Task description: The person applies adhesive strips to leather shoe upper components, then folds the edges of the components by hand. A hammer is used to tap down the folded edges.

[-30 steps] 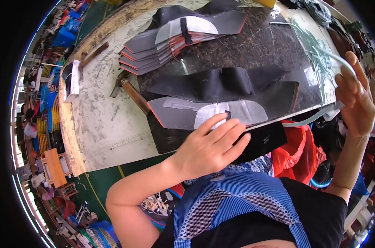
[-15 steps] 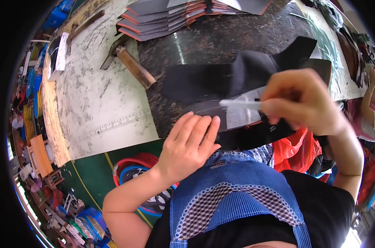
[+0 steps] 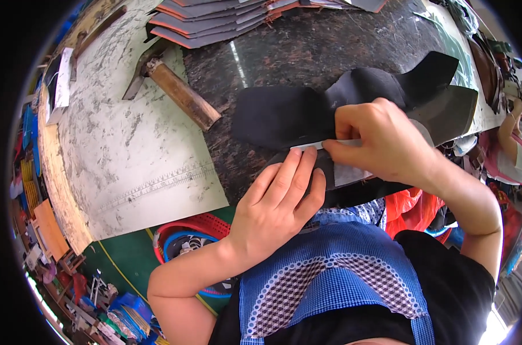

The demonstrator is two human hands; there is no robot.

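Observation:
My left hand (image 3: pixel 275 198) lies with fingers stretched out on the near black piece at the table's front edge. Two of its fingertips press the left end of a thin white strip (image 3: pixel 308 146) onto the piece's upper edge. Pinched around the strip's other end is my right hand (image 3: pixel 382 141), close to the left fingertips. A light grey patch (image 3: pixel 348 176) shows on the piece below my right hand, partly covered by it. Just beyond lies a larger black shaped sheet (image 3: pixel 278 115), which looks like leather or fabric.
A wooden-handled hammer (image 3: pixel 180 92) rests across the dark stone slab (image 3: pixel 226 69) and the pale board (image 3: pixel 157 195). Stacked grey pieces with orange edges (image 3: pixel 209 23) stand at the back. Below the table are a red basket (image 3: pixel 200 224) and a red bag (image 3: pixel 407 210). Another person (image 3: pixel 508 149) is at far right.
My right hand has come down and left, laying the strip along the piece's edge. My left fingertips have moved right and up onto the strip. The view has shifted slightly.

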